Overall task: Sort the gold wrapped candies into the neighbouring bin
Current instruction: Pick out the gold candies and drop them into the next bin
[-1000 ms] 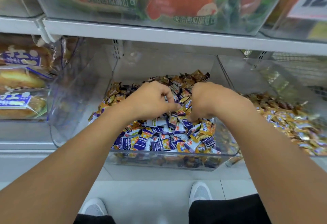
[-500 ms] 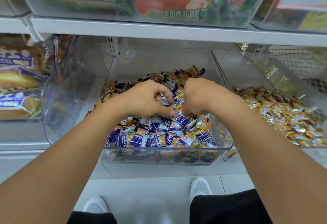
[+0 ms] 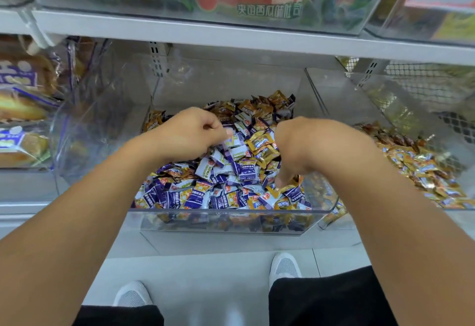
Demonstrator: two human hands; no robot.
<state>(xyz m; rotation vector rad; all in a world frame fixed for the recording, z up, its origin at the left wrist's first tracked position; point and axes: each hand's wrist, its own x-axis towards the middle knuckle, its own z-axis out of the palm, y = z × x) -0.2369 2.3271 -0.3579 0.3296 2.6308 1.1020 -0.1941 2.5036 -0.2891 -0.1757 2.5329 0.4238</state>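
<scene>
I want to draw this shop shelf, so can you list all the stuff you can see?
Middle bin: one, clear, on the shelf in front of the person.
Mixed candies: many, purple-white and gold, in the middle bin.
Right bin: one, clear, beside the middle bin.
Gold candies: many, in the right bin.
Bread packs: several, brown with purple labels, far left.
Shoes: two, white, on the floor.
Left hand: curled, over the mixed candies.
Right hand: fingers down in the candies.
</scene>
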